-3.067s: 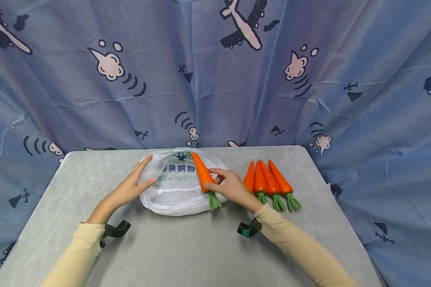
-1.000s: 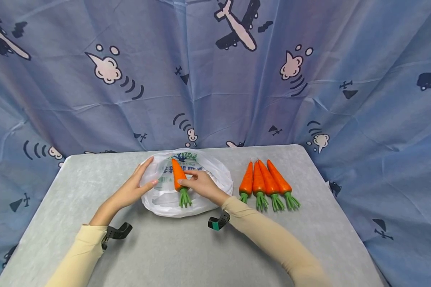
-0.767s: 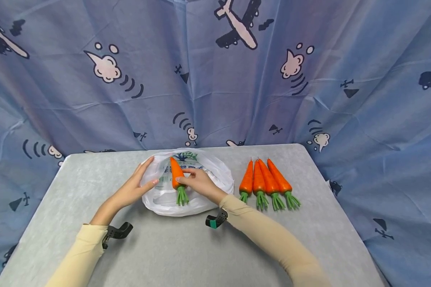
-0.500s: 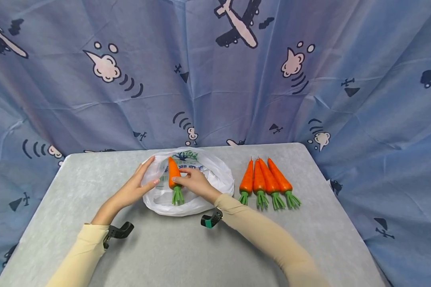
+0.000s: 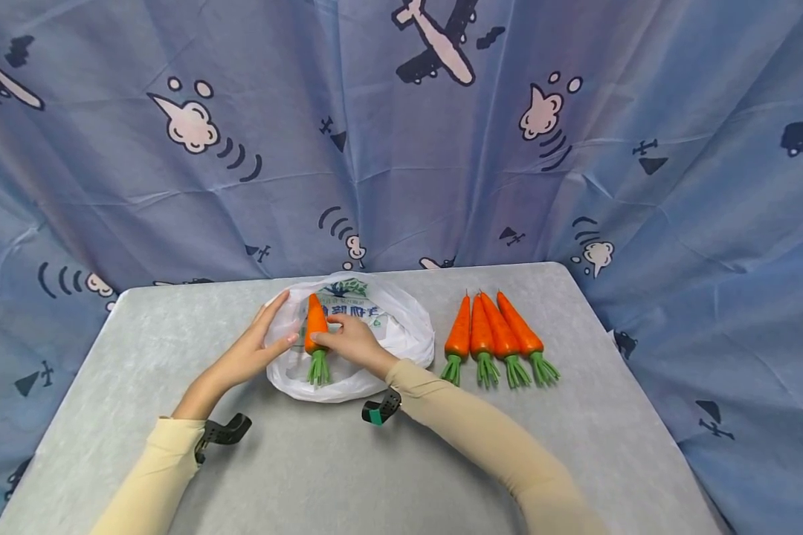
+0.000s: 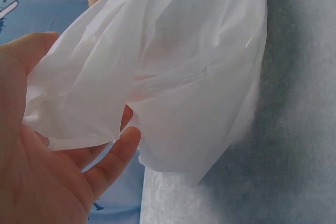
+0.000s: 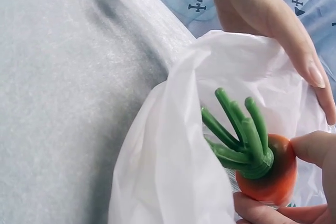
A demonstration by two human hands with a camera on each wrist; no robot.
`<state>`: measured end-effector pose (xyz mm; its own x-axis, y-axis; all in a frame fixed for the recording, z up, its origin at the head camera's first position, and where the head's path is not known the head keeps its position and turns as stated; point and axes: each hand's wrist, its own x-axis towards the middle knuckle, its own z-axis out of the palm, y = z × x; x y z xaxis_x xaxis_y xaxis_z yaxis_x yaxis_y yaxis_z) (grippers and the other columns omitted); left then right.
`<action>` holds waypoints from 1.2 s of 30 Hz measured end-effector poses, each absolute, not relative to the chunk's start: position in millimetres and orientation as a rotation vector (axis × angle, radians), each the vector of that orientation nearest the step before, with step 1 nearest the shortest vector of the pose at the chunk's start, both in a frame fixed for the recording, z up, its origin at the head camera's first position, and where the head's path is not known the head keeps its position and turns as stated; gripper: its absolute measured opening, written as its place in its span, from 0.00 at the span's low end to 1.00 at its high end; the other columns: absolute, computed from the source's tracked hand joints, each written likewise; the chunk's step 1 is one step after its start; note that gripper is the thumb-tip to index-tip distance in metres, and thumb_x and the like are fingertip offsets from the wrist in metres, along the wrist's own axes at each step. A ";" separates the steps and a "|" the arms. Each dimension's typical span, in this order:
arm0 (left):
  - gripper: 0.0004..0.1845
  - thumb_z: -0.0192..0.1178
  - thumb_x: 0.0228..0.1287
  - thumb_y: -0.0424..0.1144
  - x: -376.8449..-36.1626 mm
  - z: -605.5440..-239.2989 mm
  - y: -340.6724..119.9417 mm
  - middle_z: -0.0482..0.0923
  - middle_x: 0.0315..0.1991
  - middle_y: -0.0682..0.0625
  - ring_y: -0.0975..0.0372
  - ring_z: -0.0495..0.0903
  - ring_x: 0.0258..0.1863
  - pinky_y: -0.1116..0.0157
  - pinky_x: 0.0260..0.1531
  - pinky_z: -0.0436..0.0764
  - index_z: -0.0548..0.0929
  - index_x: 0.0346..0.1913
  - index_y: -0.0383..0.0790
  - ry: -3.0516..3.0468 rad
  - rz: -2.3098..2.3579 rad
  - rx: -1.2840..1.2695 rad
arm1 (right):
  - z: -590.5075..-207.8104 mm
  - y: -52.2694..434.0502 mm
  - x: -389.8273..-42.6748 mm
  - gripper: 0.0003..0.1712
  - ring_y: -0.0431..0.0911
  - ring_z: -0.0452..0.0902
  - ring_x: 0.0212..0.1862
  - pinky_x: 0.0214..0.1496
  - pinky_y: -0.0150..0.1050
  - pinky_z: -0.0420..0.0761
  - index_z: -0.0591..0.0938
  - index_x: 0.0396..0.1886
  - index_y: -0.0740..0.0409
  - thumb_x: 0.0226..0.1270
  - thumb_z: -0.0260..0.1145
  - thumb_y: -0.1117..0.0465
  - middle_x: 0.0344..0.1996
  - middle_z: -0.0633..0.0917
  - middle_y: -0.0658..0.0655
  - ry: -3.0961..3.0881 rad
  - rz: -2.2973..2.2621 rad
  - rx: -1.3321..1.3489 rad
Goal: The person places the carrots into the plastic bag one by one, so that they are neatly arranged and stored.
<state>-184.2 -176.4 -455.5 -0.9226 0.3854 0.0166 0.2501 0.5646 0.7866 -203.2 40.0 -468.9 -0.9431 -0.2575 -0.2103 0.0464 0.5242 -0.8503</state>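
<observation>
Bright, even light; soft shadows; head view bows at edges (wrist close-ups slightly soft).

Thin crinkled plastic bag (image 5: 401, 334), probably
</observation>
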 end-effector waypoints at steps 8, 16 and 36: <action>0.43 0.57 0.72 0.49 -185.1 -455.5 -175.7 0.40 0.81 0.42 0.35 0.35 0.78 0.26 0.66 0.49 0.42 0.80 0.55 2.644 1.288 0.549 | -472.6 35.0 -205.6 0.37 0.39 0.72 0.27 0.31 0.30 0.71 0.77 0.65 0.59 0.61 0.68 0.43 0.30 0.85 0.54 2.523 -1.313 -0.191; 0.43 0.57 0.72 0.46 -185.2 -457.9 -177.0 0.41 0.81 0.40 0.34 0.39 0.78 0.26 0.67 0.49 0.43 0.81 0.51 2.641 1.316 0.588 | -475.9 30.3 -208.8 0.35 0.47 0.84 0.37 0.37 0.31 0.75 0.74 0.67 0.59 0.64 0.67 0.48 0.36 0.89 0.57 2.502 -1.304 -0.208; 0.44 0.57 0.72 0.47 -183.3 -460.3 -181.4 0.40 0.80 0.38 0.36 0.48 0.76 0.28 0.67 0.54 0.42 0.80 0.56 2.633 1.334 0.549 | -495.3 26.9 -214.4 0.39 0.39 0.70 0.22 0.23 0.29 0.65 0.71 0.71 0.56 0.62 0.72 0.49 0.26 0.87 0.54 2.346 -1.313 -0.361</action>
<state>-183.3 -181.4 -460.3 -0.9239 0.3805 0.0402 0.2575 0.5405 0.8009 -214.4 26.9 -495.3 -0.8757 -0.4210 -0.2366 -0.0185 0.5189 -0.8547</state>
